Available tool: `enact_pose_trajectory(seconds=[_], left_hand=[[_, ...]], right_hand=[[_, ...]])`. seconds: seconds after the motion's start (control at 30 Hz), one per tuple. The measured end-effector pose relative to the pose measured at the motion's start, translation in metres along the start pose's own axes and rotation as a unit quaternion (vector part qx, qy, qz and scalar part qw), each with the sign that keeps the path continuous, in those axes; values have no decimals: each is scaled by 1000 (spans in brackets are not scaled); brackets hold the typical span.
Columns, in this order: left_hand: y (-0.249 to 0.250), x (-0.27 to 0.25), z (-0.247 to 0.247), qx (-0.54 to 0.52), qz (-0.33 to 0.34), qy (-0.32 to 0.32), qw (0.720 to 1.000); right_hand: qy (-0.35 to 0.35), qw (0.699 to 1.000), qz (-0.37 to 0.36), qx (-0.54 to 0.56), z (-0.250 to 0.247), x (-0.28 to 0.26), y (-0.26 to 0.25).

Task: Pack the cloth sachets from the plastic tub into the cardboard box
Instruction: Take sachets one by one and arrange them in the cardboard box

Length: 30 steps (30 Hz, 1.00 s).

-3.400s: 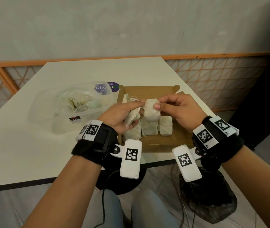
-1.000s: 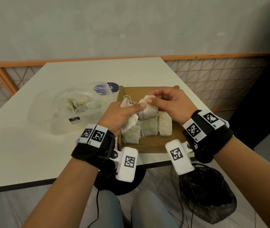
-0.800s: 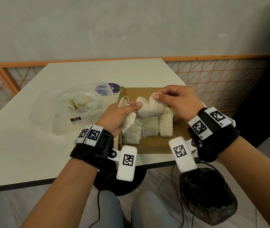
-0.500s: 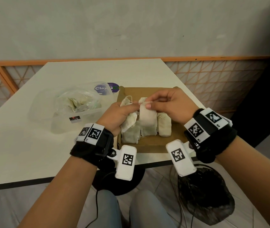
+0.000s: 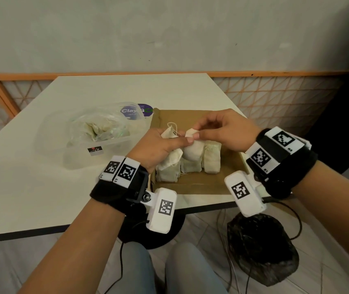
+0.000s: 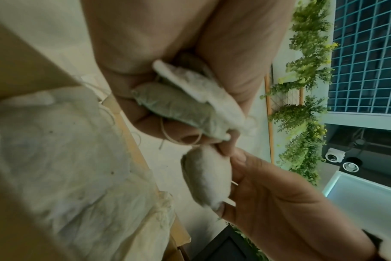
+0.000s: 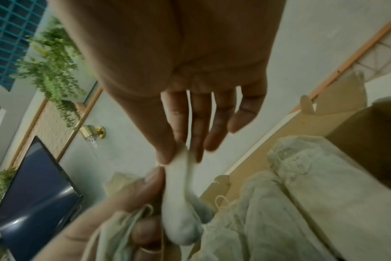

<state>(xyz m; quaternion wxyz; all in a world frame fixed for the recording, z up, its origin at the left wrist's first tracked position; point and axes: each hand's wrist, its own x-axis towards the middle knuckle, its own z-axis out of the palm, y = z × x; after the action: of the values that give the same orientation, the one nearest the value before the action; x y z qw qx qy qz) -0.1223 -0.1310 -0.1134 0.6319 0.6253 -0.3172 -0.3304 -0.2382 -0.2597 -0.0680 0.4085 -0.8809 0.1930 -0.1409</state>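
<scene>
Over the open cardboard box (image 5: 203,184), my right hand (image 5: 193,135) pinches a white cloth sachet (image 5: 192,150) by its top corner, so it hangs above the row of packed sachets (image 5: 211,159). The right wrist view shows thumb and forefinger on that sachet (image 7: 181,208). My left hand (image 5: 178,143) grips a bunch of two sachets (image 6: 174,104) with loose strings at the box's left side, and its thumb touches the hanging sachet (image 6: 205,178). To the left stands the clear plastic tub (image 5: 78,158), with more sachets (image 5: 97,129) in a bag.
The box sits at the white table's (image 5: 31,187) near right corner, close to the edge. A round purple label (image 5: 145,111) lies behind the tub. A black bag (image 5: 260,251) and cables are on the floor below. An orange lattice rail runs behind the table.
The right hand turned its sachet from lying sideways to hanging upright by one corner over the middle of the row. The left hand kept its bunch and stayed in place.
</scene>
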Motion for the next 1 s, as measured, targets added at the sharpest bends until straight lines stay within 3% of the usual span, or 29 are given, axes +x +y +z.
enact_pose_trajectory(seconds=[0.13, 0.3, 0.47, 0.8, 1.0], left_hand=[[-5, -1, 3, -80, -15, 8, 997], [-12, 2, -4, -176, -8, 50, 983], [-14, 3, -8, -213, -12, 55, 975], [-13, 2, -7, -211, -10, 60, 975], [-11, 1, -5, -211, -7, 55, 976]], right_hand=[[-35, 999, 30, 3, -18, -3, 3], [-80, 986, 43, -141, -31, -12, 7], [-153, 966, 102, -180, -23, -16, 17], [-65, 972, 109, -200, -11, 7, 41], [-64, 976, 124, -169, -11, 12, 40]])
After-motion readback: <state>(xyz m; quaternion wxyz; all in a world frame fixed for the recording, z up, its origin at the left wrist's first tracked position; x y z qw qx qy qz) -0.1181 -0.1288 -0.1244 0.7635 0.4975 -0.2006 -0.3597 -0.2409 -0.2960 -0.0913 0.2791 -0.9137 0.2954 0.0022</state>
